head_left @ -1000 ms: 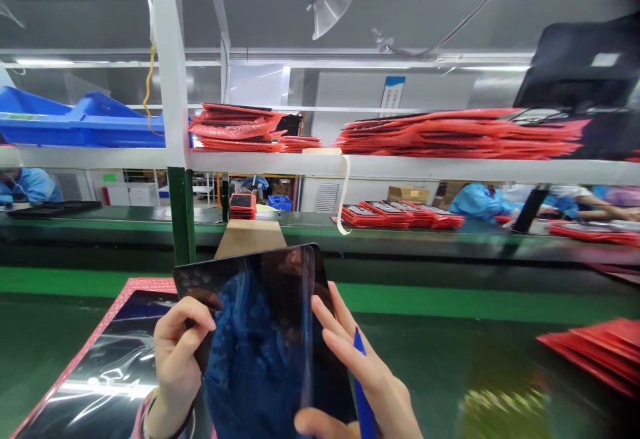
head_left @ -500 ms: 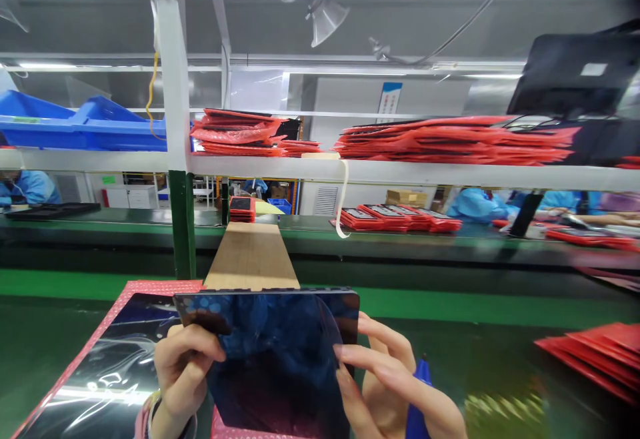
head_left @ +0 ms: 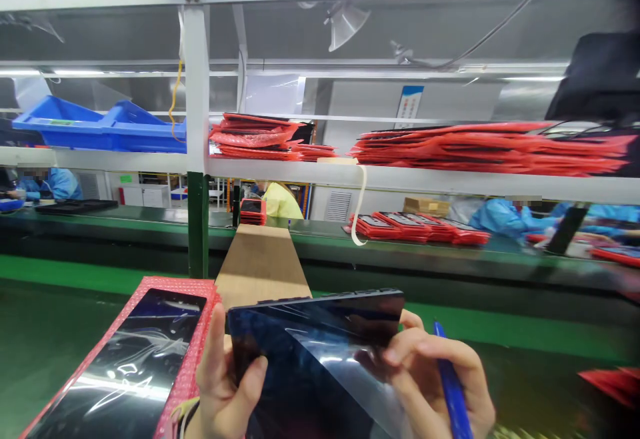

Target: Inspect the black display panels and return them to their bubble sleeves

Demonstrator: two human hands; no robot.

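A dark, glossy tablet screen (head_left: 290, 385) is held up in front of me, its top edge tilted slightly up to the right. My left hand (head_left: 227, 379) grips its left side, thumb on the front face. A clear film (head_left: 345, 365) lies across the right part of the screen, with a diagonal edge showing and light reflecting off it. At the right side, my right hand (head_left: 440, 379) pinches the film between thumb and finger. A blue pen (head_left: 453, 385) is tucked in that same hand. To the left, another film-covered dark screen (head_left: 135, 352) lies on pink bubble wrap (head_left: 197, 352).
A wooden board (head_left: 265, 259) spans toward the far conveyor bench. Red bubble-wrap packs (head_left: 490, 149) are stacked on the shelf beside blue bins (head_left: 105, 125). More red packs (head_left: 425, 225) lie on the far bench. Co-workers in blue (head_left: 510, 219) sit beyond.
The view has shifted left, and the screen has tilted. My left thumb and forefinger have spread along its left edge. The film's edge now runs diagonally, with more glare on it.
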